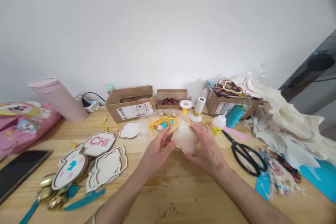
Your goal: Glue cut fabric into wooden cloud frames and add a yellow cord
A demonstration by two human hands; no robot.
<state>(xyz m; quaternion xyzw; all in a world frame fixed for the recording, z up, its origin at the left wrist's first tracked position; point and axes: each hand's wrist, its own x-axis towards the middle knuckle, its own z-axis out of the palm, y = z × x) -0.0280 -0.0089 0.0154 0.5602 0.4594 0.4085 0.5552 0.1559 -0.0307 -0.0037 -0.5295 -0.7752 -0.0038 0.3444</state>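
Observation:
A pale, scalloped flower-shaped wooden frame (186, 138) with light fabric or board across it is held up over the table, tilted toward me. On its left edge are the thumb and fingers of my left hand (159, 147). My right hand (206, 147) grips the opposite edge, thumb low and fingers high. Just behind the frame lies a clear plastic bag with yellow cords (163, 123) and small coloured flowers. A white glue bottle (219, 123) with a yellow label stands beyond my right hand.
Black scissors (248, 155) and fabric scraps (282, 175) lie right. Teal thread (234, 115) leans by a filled cardboard box (223, 103). Left are an open box (131, 105), a "CHI" plaque (99, 143), cloud-shaped pieces (107, 166), brass bells (56, 201), a phone (19, 171) and a pink tumbler (59, 99).

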